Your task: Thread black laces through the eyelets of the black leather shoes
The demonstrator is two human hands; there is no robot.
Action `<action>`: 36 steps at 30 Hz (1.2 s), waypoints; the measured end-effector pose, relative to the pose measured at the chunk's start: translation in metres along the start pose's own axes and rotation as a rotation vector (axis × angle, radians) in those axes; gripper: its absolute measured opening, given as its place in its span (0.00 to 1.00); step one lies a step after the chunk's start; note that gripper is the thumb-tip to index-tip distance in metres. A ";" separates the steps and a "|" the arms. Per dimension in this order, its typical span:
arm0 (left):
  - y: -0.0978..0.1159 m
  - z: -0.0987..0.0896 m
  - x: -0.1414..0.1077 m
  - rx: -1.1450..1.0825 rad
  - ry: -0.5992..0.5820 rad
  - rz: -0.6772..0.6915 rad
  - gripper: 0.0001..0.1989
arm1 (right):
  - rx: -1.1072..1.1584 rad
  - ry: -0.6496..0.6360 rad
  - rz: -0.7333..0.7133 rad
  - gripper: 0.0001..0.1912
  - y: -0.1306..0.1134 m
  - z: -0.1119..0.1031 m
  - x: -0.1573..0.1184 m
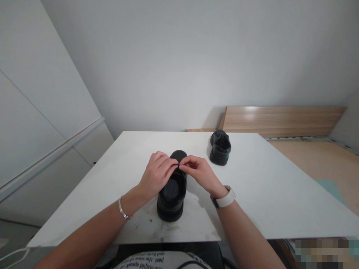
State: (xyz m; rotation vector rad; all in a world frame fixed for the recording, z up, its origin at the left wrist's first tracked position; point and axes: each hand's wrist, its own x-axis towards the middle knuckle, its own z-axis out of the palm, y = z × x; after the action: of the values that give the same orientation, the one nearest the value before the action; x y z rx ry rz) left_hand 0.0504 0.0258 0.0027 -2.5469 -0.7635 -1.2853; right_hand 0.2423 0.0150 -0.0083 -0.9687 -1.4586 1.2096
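Observation:
A black shoe (171,201) stands on the white table in front of me, its toe pointing away and its heel towards me. Over its lacing area, my left hand (159,172) pinches what looks like the black shoelace. My right hand (198,171) comes in from the other side, thumb and forefinger closed on the lace too. The fingertips of both hands almost meet above the tongue. Most of the lace is hidden by the fingers and hard to make out against the dark shoe.
A second black shoe (220,149) stands further back on the right of the white table (134,149). Behind the table are a pale wall and a wooden headboard (280,119). A white cabinet (42,112) is on the left.

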 end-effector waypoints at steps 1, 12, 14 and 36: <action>-0.001 0.000 0.000 -0.006 0.002 -0.011 0.02 | 0.012 -0.009 -0.001 0.12 -0.001 0.000 -0.001; -0.001 -0.009 -0.013 -0.069 -0.087 -0.052 0.07 | -0.184 0.138 -0.041 0.04 0.002 0.004 -0.004; -0.001 -0.011 -0.015 -0.081 -0.103 -0.072 0.08 | -0.290 0.191 -0.093 0.03 0.005 0.006 -0.005; 0.010 0.016 -0.005 -0.370 -0.520 -0.275 0.17 | -1.229 0.618 0.058 0.14 0.025 -0.099 0.013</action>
State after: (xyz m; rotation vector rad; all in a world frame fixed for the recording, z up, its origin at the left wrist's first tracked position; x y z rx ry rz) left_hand 0.0637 0.0218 -0.0105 -3.2335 -1.0896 -0.8906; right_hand 0.3364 0.0531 -0.0274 -1.9584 -1.5754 -0.1501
